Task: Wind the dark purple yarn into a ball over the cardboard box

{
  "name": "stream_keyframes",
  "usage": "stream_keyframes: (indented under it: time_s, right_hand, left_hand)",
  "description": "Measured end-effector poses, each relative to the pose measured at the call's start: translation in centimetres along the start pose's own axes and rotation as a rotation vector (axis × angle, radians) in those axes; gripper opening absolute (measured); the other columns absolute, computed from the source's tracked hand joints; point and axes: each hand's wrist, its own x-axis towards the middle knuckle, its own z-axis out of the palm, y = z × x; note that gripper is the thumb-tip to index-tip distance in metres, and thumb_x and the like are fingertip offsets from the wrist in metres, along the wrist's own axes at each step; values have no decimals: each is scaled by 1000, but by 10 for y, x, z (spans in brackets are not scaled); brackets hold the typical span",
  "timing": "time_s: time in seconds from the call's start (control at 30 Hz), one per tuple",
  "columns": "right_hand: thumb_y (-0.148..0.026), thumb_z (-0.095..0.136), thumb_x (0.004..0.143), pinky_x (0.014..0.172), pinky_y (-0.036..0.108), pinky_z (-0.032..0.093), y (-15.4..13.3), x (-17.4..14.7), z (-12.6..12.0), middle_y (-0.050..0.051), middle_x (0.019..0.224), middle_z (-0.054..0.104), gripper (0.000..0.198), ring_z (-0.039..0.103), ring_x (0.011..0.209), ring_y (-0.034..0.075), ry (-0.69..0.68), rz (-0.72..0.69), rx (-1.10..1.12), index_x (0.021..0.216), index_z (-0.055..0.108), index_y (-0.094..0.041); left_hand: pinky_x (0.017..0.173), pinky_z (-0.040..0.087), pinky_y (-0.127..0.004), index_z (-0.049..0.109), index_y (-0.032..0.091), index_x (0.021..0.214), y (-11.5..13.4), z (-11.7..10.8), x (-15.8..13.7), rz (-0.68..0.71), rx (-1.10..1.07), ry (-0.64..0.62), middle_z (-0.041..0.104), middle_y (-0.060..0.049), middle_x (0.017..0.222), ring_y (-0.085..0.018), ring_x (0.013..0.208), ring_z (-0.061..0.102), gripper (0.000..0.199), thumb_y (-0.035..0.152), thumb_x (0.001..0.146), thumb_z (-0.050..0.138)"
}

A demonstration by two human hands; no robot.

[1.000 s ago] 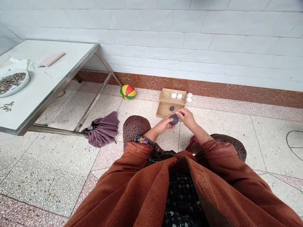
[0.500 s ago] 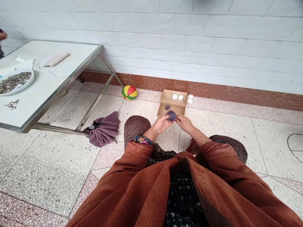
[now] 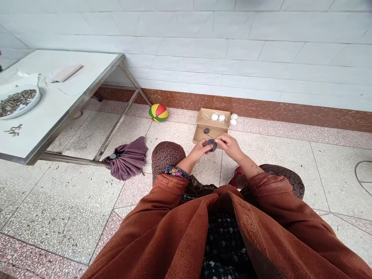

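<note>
Between my hands is a dark purple ball of yarn [image 3: 212,145]. My left hand [image 3: 200,150] is closed around its left side, thumb across the front. My right hand [image 3: 229,144] pinches a strand of yarn at the ball's upper right. That strand runs back to a smaller purple yarn ball [image 3: 206,131] lying in an open cardboard box [image 3: 200,136] on the floor. White yarn balls [image 3: 217,117] rest in the box's lid part, and two more white balls [image 3: 233,119] sit on the floor beside it.
A multicoloured ball [image 3: 158,112] lies by the wall near the table leg. A folded purple umbrella [image 3: 128,159] is on the floor left of my knee. The metal-edged table [image 3: 84,71] at left bears a white tray [image 3: 37,101] of dried pieces and a rolled cloth [image 3: 66,73].
My right hand has risen from the ball's right side to its upper right. The yarn ball has turned in my left hand, and the strand toward the box now shows.
</note>
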Motion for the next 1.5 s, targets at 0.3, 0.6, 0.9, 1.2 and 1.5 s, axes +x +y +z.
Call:
stream_keyframes:
  time_s: [0.3, 0.6, 0.9, 1.2, 1.5]
  right_hand:
    - [-33, 55, 103, 82, 34, 53, 25, -2, 15, 5, 85, 72, 23, 66, 84, 23, -6, 245, -133, 86, 66, -24]
    - [-30, 60, 100, 86, 36, 54, 13, -12, 16, 7, 94, 76, 15, 69, 90, 24, -250, 147, -140, 92, 70, -23]
    - [-60, 63, 101, 83, 36, 54, -17, -8, 4, 5, 90, 74, 39, 66, 84, 22, -127, 107, 188, 92, 73, -24]
    - [-71, 60, 94, 75, 34, 49, 16, 1, 4, 2, 77, 65, 49, 57, 76, 21, 130, 331, 88, 81, 65, -24]
    - [-64, 57, 98, 67, 31, 43, 23, -6, 16, 0, 69, 60, 44, 53, 68, 19, -2, 337, -3, 81, 64, -24]
  left_hand:
    - [68, 43, -27, 72, 20, 130, 13, 6, -11, 11, -341, -220, 73, -10, 118, -16, 88, 64, 66, 44, 72, 93]
    - [76, 46, -26, 71, 22, 128, 17, -1, -7, 46, -404, -7, 74, -5, 109, -15, 89, 65, 58, 26, 72, 88]
    - [70, 41, -26, 78, 20, 118, -4, -3, 0, -15, -20, 7, 75, -4, 99, -14, 79, 59, 48, 38, 76, 90]
    - [72, 44, -27, 66, 28, 140, 3, 9, -12, -8, -160, -248, 70, -6, 120, -13, 82, 61, 72, 41, 75, 93]
    - [72, 46, -29, 68, 20, 137, 14, 7, -15, -69, -421, -194, 72, -7, 105, -16, 80, 67, 61, 40, 82, 85]
